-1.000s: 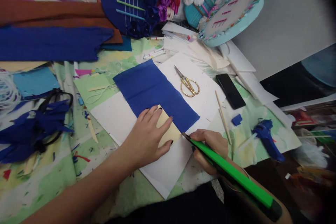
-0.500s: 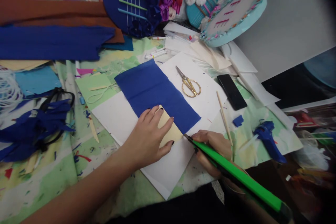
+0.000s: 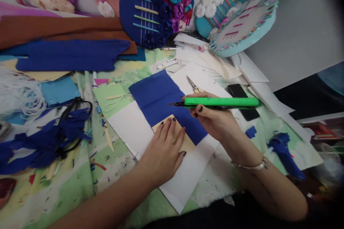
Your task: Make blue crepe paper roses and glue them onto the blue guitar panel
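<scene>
My left hand (image 3: pixel 163 150) lies flat, fingers stretched, on a pale yellow card (image 3: pixel 189 146). The card covers the lower edge of a dark blue sheet of crepe paper or cloth (image 3: pixel 153 91), which rests on white paper (image 3: pixel 129 132). Raised over the blue sheet, my right hand (image 3: pixel 215 116) grips a green utility knife (image 3: pixel 220 102), its thin dark blade pointing left. Golden-handled scissors (image 3: pixel 194 84) lie behind that hand, their handles mostly hidden. A black phone (image 3: pixel 238 90) is partly covered by the knife.
A blue glue gun (image 3: pixel 286 155) lies at the right table edge, near a small blue scrap (image 3: pixel 251 132). Blue scraps (image 3: pixel 45 136) and white string (image 3: pixel 24 93) spread on the left. Decorated round boards (image 3: pixel 146 14) and folded brown and blue sheets (image 3: pixel 75 55) stand or lie at the back.
My right hand has lifted the utility knife from the card's right corner, up and left over the blue sheet. My left hand stays on the card, and the view has shifted slightly.
</scene>
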Tool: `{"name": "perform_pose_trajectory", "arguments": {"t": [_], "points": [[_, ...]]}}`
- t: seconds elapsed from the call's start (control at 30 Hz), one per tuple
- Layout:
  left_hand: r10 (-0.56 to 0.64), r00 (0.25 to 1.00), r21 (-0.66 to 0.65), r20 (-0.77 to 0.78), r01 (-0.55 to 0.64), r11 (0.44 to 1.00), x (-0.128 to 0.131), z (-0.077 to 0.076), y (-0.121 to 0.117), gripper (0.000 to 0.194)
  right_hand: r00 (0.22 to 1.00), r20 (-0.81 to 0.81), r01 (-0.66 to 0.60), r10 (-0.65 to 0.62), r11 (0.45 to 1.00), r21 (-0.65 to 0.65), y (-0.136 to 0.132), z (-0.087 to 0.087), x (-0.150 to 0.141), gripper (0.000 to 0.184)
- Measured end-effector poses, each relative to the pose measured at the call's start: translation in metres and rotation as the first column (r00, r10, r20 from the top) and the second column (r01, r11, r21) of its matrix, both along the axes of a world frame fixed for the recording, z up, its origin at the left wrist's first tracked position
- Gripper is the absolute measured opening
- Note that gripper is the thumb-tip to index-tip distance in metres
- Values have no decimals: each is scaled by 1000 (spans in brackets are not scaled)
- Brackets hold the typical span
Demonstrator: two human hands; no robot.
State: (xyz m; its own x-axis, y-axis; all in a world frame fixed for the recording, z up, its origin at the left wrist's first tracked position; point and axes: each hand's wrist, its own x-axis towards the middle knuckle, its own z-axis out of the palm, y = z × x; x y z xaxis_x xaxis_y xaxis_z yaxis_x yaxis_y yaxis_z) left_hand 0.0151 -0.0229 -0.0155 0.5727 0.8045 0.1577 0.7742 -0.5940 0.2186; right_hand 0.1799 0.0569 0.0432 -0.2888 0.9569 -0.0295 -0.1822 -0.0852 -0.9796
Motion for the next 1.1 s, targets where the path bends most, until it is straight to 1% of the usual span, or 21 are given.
{"name": "perform_pose_trajectory", "arguments": {"t": [0.07, 0.13, 0.2, 0.27, 0.33, 0.4, 0.5, 0.63, 0.77, 0.93, 1.1], "points": [[4, 1000, 10, 3, -4, 1000, 0, 0, 0, 59, 995, -71, -78, 71, 991, -111, 12, -8, -11, 37], [4, 1000, 13, 3, -4, 1000, -1, -1, 0, 60, 985, -124, -141, 118, 970, -200, 21, -19, -20, 35], [4, 1000, 14, 2, -4, 1000, -1, -1, 0, 61, 981, -142, -163, 130, 954, -253, 27, -28, -28, 31], [3, 1000, 20, 3, -3, 1000, -1, -2, -1, 62, 986, -112, -151, 124, 949, -277, 30, -34, -32, 26], [3, 1000, 26, 2, -3, 1000, -1, -3, -1, 62, 989, -52, -148, 139, 951, -272, 32, -37, -34, 21], [4, 1000, 28, 0, -4, 1000, -1, -3, 0, 62, 982, -17, -186, 187, 952, -242, 32, -38, -34, 18], [-2, 1000, 27, -1, 2, 1000, -1, -3, 1, 63, 973, 0, -226, 230, 957, -181, 32, -39, -33, 19], [-4, 1000, 12, -5, 4, 1000, -1, -3, 1, 66, 968, 66, -229, 242, 960, -158, 32, -43, -33, 21], [9, 1000, 13, -15, -9, 1000, 0, -5, -1, 68, 967, 73, -234, 246, 962, -141, 30, -47, -33, 18], [16, 1000, 35, -9, -15, 999, 0, -5, 0, 68, 960, 163, -213, 229, 971, -108, 28, -45, -35, 19], [15, 999, 45, -28, -13, 999, -1, -4, 1, 68, 958, 181, -207, 224, 973, -106, 28, -43, -36, 21]]}}
